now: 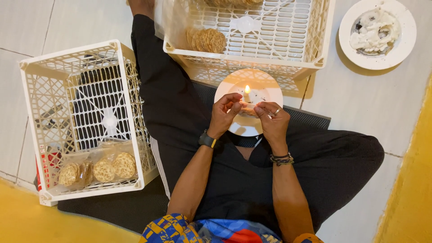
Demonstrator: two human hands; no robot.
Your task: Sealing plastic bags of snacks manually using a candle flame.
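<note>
A: Status of hands?

B: A small clear pack of round crackers (249,109) is pinched between the left hand (225,115) and the right hand (272,120) — fingers closed on its ends, held over a white plate (238,128) just behind a lit candle flame (247,89).

A: Handling?

B: Judged light and brittle; film looks thin and slippery, soft near heat. Best gripped at the film edges, not across the crackers.

A: Containers?

B: Beyond the fingers, a white lattice crate (315,40) with a stack of crackers (208,40) inside. Well left of the left hand, a second crate (31,112) holding bagged cracker packs (101,168). Far right — a round dish (400,49) of white, lumpy residue (375,29).
</note>
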